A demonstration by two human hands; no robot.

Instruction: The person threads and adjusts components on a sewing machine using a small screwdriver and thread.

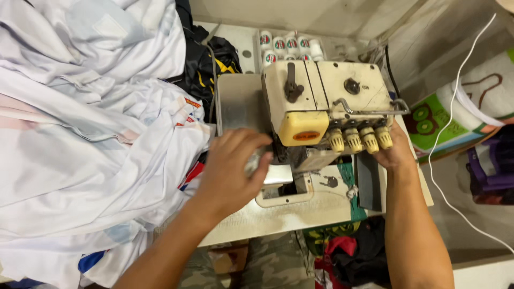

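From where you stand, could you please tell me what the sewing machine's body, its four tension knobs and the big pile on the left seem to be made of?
Sewing machine body: likely painted metal, cream, scuffed and grimy.
Tension knobs: probably plastic, yellowish and ribbed.
Pile: white fabric, thin and slightly glossy, judging by its soft folds and creases.

A pale table (300, 217) stands against a beige wall (300, 10), with heaped white cloth (80, 134) left of the left hand, thread spools (284, 45) beyond both hands, a white cord (444, 128) and patterned fabric (460, 115) right of the right hand.
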